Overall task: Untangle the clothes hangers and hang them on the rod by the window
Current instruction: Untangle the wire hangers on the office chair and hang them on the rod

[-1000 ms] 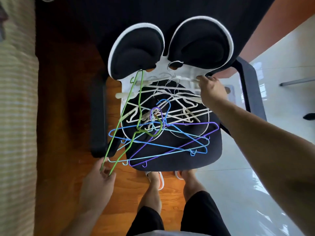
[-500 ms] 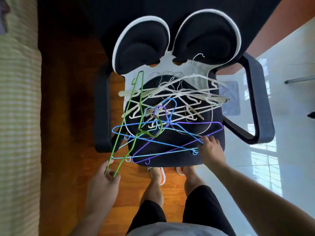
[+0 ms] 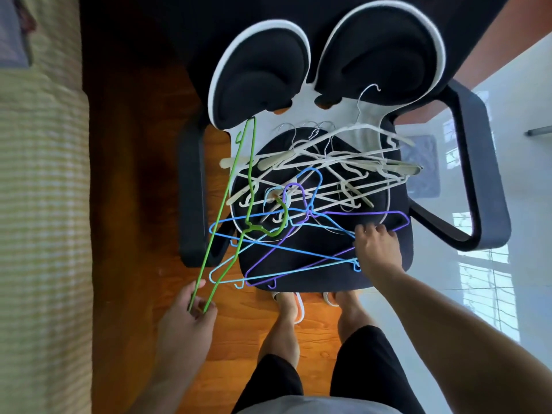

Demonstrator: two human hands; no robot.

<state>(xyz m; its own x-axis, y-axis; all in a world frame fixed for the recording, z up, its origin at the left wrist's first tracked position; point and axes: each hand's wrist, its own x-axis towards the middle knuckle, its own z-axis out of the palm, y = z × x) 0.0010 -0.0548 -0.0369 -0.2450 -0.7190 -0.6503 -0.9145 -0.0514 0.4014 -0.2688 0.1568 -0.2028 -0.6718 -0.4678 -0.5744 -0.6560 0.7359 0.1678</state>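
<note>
Item: green hanger, being worked loose from a tangled pile on a chair seat.

The right hand, up at the white hangers a second ago, is now pressing spread fingers on the purple hanger and blue hangers, seemingly pinning them for extraction. The left hand is pinching the green hanger's near corner beyond the seat's front-left edge; its long axis is running away from the person, its hook pointing right, still snagged.

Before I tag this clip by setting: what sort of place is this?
Probably a room at home, maybe a bedroom or study: an office chair heaped with clothes hangers, a wood floor, and striped bedding-like cloth alongside.
</note>
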